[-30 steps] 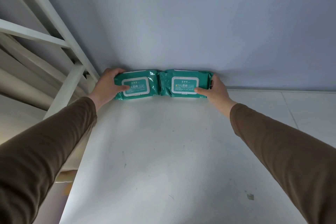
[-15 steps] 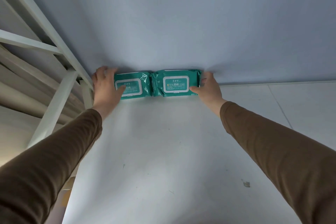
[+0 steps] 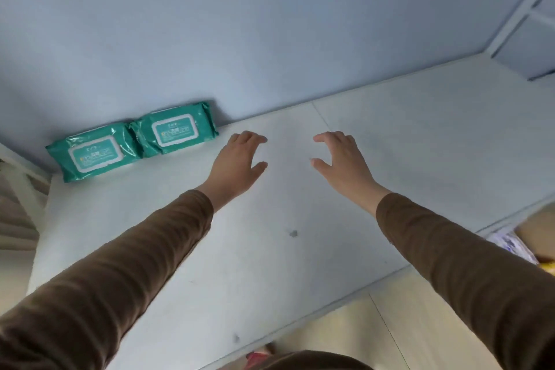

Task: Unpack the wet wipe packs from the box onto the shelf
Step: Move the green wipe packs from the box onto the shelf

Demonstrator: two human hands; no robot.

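Observation:
Two teal wet wipe packs lie side by side against the blue wall at the back left of the white shelf (image 3: 300, 264): the left pack (image 3: 93, 152) and the right pack (image 3: 175, 128). My left hand (image 3: 237, 165) hovers over the shelf just right of the packs, fingers loosely spread, holding nothing. My right hand (image 3: 342, 159) hovers a little further right, also empty with relaxed fingers. Neither hand touches a pack. The box is not clearly visible.
A white shelf frame (image 3: 519, 9) rises at the far right, and another frame post (image 3: 18, 183) stands at the left edge. At the lower right, below the shelf edge, some packaged items (image 3: 516, 246) show. Pale floor (image 3: 345, 336) lies beneath.
Both hands have let go of the two packs and drawn back to the right. The view has swung right, so the packs now sit at the left.

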